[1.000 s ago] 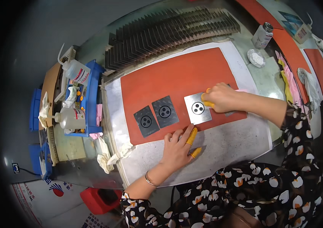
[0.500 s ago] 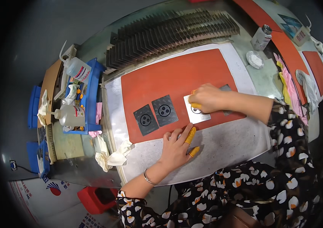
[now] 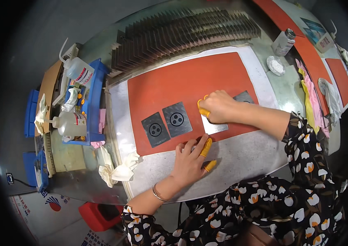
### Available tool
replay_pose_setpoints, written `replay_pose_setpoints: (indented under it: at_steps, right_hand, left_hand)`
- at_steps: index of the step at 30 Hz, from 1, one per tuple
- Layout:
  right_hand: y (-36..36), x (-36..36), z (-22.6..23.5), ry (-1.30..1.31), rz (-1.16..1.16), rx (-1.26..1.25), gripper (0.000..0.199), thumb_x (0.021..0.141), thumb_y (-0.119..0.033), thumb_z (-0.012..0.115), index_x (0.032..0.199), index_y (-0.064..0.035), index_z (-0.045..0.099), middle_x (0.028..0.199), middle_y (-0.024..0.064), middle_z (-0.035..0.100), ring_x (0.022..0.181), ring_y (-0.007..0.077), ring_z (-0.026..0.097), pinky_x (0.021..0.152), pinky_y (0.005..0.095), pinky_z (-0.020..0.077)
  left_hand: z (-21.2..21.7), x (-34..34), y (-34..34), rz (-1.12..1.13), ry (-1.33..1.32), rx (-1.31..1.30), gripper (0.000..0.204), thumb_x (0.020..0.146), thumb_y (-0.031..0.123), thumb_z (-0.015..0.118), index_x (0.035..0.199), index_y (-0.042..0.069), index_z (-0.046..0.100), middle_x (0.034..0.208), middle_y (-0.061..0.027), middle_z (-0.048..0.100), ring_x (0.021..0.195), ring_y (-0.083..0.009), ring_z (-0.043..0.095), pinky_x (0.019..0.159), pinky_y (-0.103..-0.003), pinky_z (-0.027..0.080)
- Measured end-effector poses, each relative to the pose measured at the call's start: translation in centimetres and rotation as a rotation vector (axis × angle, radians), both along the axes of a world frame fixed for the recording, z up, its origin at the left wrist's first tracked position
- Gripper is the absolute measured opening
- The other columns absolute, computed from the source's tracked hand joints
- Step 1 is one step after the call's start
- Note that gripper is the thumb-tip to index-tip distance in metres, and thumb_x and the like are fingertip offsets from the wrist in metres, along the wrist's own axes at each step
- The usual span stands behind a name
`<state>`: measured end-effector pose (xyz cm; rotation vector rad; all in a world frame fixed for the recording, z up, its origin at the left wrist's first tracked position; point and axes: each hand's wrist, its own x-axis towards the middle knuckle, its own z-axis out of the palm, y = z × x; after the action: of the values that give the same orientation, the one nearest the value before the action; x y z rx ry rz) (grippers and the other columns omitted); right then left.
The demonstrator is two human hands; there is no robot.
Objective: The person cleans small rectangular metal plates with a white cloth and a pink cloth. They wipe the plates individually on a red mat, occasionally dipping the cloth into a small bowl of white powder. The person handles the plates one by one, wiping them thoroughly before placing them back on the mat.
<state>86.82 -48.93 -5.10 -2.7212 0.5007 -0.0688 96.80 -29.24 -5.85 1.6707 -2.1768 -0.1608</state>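
On the counter (image 3: 285,87), a red mat (image 3: 182,78) probably cushions the bright plate (image 3: 215,127), which lies in its near half, right of centre. The left hand (image 3: 186,162) spreads its fingers across the mat's near edge, perhaps bracing the plate; the right hand (image 3: 219,107) curls over it, whether pinching anything I cannot tell.

Over on the left I see two squeeze bottles (image 3: 78,73) by a blue bin (image 3: 95,102), a crumpled white rag (image 3: 123,170) nearby. Across the tabletop (image 3: 292,92), a jar (image 3: 283,43) stands behind a powder dish (image 3: 275,66); pink cloth (image 3: 315,102) lies to the right.
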Motion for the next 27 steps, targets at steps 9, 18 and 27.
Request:
replay_pose_setpoints:
  at_steps: [9, 18, 27]
  right_hand:
    - [-0.4, -0.2, 0.3, -0.029, -0.049, -0.070, 0.008, 0.068, -0.009, 0.056, 0.072, -0.0021, 0.059, 0.064, 0.0186, 0.059, 0.062, 0.0349, 0.059, 0.056, 0.0450, 0.0452]
    - [-0.8, -4.7, 0.9, -0.020, 0.026, 0.059, 0.009, 0.068, -0.008, 0.058, 0.074, -0.0024, 0.059, 0.067, 0.0160, 0.060, 0.065, 0.0339, 0.059, 0.056, 0.0447, 0.0441]
    - [-0.2, -5.4, 0.6, 0.027, 0.161, 0.027, 0.013, 0.061, -0.002, 0.057, 0.073, -0.0024, 0.060, 0.066, 0.0136, 0.060, 0.062, 0.0337, 0.059, 0.057, 0.0424, 0.0449]
  left_hand:
    - [-0.1, 0.1, -0.1, -0.005, 0.014, -0.016, 0.053, 0.066, 0.035, 0.068, 0.106, 0.001, 0.058, 0.128, -0.0080, 0.045, 0.096, -0.0255, 0.042, 0.081, -0.039, 0.031]
    - [-0.7, -0.1, 0.0, 0.008, -0.003, -0.019, 0.055, 0.063, 0.033, 0.070, 0.107, 0.002, 0.057, 0.128, -0.0069, 0.046, 0.096, -0.0241, 0.042, 0.080, -0.037, 0.031]
    - [-0.4, -0.2, 0.2, 0.027, -0.024, -0.033, 0.054, 0.063, 0.031, 0.071, 0.107, 0.002, 0.058, 0.127, -0.0066, 0.047, 0.094, -0.0238, 0.043, 0.079, -0.037, 0.032]
